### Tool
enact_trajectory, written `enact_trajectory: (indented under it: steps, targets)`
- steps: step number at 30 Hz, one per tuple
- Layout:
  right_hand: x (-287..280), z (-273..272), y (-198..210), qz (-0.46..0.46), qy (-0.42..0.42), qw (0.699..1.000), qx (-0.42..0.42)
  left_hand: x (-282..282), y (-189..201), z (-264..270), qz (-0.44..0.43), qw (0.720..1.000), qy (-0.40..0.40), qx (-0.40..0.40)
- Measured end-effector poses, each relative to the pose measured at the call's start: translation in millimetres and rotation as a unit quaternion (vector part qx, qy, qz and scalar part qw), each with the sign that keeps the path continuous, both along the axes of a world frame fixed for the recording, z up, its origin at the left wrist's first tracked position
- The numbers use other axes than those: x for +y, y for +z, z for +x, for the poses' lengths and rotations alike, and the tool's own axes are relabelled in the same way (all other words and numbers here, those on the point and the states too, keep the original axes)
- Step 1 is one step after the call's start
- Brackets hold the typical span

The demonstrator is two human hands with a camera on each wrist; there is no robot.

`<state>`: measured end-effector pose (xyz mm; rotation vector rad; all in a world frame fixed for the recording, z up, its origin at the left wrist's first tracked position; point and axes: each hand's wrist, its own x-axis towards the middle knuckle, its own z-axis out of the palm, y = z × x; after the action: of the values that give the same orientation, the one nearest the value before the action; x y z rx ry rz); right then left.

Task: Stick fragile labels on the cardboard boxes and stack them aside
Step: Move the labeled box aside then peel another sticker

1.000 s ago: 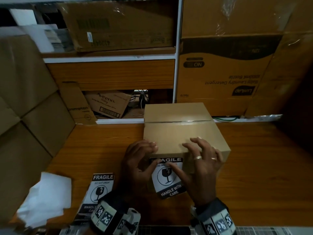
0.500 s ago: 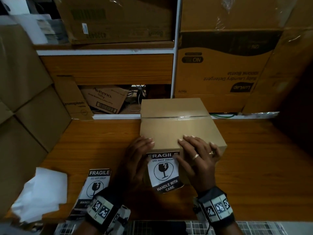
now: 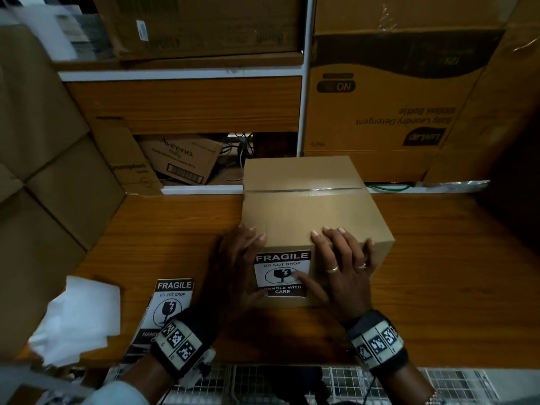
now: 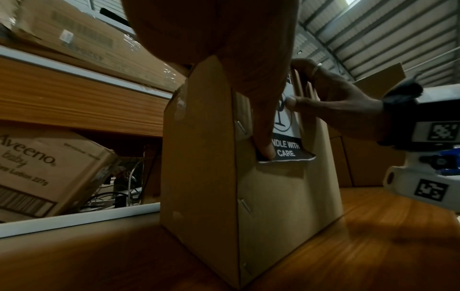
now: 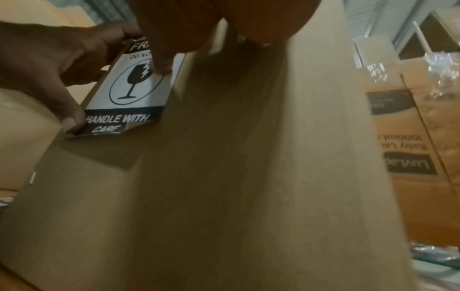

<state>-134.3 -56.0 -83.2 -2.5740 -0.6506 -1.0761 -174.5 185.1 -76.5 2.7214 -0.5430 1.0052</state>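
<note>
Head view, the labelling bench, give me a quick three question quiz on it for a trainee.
1. True or false: the label is on the box's top face.
2. Which thumb presses the label's bottom left corner? A) left B) right
3. Fill in: a spare label lies on the table beside the ____ wrist.

Key:
1. False. It sits on the near side face, its bottom edge curling off.
2. A. The left hand thumb holds that corner; the right hand thumb presses near the glass symbol.
3. Left.
</note>
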Motion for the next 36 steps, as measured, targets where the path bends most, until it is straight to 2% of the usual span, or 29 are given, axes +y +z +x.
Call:
enact_trajectory:
  steps: [3, 8, 13, 18, 22, 26, 31, 34, 36]
  targets:
    - [1.5, 2.8, -3.9, -0.009, -0.005, 1.0, -0.001, -0.5, -4.3, -1.0, 0.019, 1.0, 0.021, -0.002]
    - [-15.1, 7.3, -9.3, -0.1, -0.001, 0.995, -0.003, 4.0, -4.8, 0.5, 0.052, 0.998, 0.027, -0.005]
    - [-13.5, 9.1, -17.5, -0.13, -0.02, 0.991, -0.011, 4.8, -5.3, 0.9, 0.034, 0.999, 0.017, -0.008]
    - [6.7, 7.4, -27.6, -0.058, -0.041, 0.997, -0.014, 2.4, -2.6, 2.6, -0.036, 0.998, -0.042, -0.017]
    - [16.9, 9.3, -28.3, 0.012, -0.049, 0.997, -0.052, 7.7, 3.2, 8.3, -0.101, 0.992, -0.074, -0.016]
    - [16.5, 5.5, -30.3, 0.03, -0.036, 0.998, -0.052, 12.9, 12.6, 8.3, -0.142, 0.983, -0.112, -0.037]
    - [6.9, 6.3, -30.1, -0.03, -0.03, 0.998, -0.056, 5.8, 15.6, 1.8, -0.204, 0.974, -0.102, -0.006]
    - [13.1, 5.8, -24.2, -0.001, -0.038, 0.996, -0.084, 1.7, 17.1, -1.9, -0.233, 0.967, -0.099, 0.012]
    - [25.0, 5.8, -13.7, 0.059, -0.052, 0.993, -0.084, -1.2, 18.3, -1.6, -0.257, 0.961, -0.101, 0.006]
